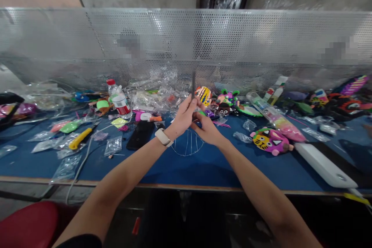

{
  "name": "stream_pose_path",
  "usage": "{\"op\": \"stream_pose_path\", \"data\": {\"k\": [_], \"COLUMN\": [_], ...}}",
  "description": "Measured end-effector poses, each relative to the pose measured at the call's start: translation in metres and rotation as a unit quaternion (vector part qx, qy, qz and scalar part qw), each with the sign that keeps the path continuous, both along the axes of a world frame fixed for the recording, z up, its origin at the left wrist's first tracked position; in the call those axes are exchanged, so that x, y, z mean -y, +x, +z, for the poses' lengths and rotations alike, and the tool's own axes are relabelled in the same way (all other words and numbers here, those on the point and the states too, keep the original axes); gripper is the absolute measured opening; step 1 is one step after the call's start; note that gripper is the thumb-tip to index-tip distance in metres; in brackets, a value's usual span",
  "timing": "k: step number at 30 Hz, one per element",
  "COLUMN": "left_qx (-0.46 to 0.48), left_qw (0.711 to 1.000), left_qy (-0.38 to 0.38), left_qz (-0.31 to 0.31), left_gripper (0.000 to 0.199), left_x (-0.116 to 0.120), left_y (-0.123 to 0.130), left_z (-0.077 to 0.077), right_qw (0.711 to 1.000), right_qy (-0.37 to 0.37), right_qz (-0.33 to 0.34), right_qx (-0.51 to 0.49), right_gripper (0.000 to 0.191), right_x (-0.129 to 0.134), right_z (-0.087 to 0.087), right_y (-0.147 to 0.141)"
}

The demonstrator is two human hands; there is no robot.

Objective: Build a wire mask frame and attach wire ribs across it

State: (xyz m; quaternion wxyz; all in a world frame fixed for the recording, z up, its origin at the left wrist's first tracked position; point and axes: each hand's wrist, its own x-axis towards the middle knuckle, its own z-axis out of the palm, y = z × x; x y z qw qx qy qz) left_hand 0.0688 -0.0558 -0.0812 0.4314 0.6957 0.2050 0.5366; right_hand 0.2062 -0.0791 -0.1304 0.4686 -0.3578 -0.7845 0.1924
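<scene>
My left hand (183,116) is closed around a thin dark stick (193,81), which points straight up above the fingers. Pressed close on its right side is my right hand (205,127), its fingers curled together; what lies between them is hidden. Below both hands shows a wire frame (187,155), a thin curved rim with several strands running up toward my fingers. Where those strands end is covered by the hands. A black phone (140,135) lies on the blue table just left of my left wrist.
Left are a yellow utility knife (80,138), plastic bags (113,145) and a red-capped bottle (119,100). Right are a pink clay animal mask (270,140) and a white power bank (325,164). Clay figures (229,97) and a perforated metal screen (174,38) stand behind.
</scene>
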Motion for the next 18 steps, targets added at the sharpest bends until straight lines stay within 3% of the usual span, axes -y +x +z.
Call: {"op": "stream_pose_path", "data": {"k": [3, 6, 8, 11, 13, 15, 16, 18], "left_qx": [-0.092, -0.155, -0.22, -0.338, -0.372, -0.369, -0.36, -0.352], "left_qw": [0.992, 0.972, 0.943, 0.874, 0.839, 0.831, 0.833, 0.834], "left_qy": [0.089, 0.178, 0.249, 0.343, 0.386, 0.402, 0.402, 0.401], "left_qz": [-0.008, 0.015, 0.029, 0.071, 0.09, 0.11, 0.123, 0.138], "left_gripper": [0.03, 0.032, 0.033, 0.025, 0.019, 0.019, 0.019, 0.019], "left_x": [0.001, -0.003, -0.008, -0.017, -0.022, -0.025, -0.027, -0.028], "left_y": [0.001, -0.007, -0.018, -0.043, -0.062, -0.076, -0.08, -0.084], "left_z": [0.001, -0.004, -0.014, -0.035, -0.048, -0.057, -0.059, -0.06], "right_qw": [0.999, 0.99, 0.969, 0.935, 0.921, 0.864, 0.82, 0.792], "right_qy": [-0.043, -0.015, 0.008, -0.051, -0.159, -0.27, -0.294, -0.302], "right_qz": [-0.023, -0.129, -0.227, -0.306, -0.346, -0.409, -0.44, -0.457], "right_qx": [-0.007, -0.049, -0.099, -0.17, -0.086, 0.116, 0.217, 0.269], "right_gripper": [0.035, 0.039, 0.041, 0.043, 0.033, 0.036, 0.039, 0.044], "right_x": [0.003, 0.012, 0.022, 0.039, 0.052, 0.065, 0.071, 0.081], "right_z": [0.0, -0.005, -0.011, -0.023, -0.03, -0.036, -0.039, -0.042], "right_y": [0.001, 0.01, 0.025, 0.062, 0.092, 0.117, 0.125, 0.134]}}
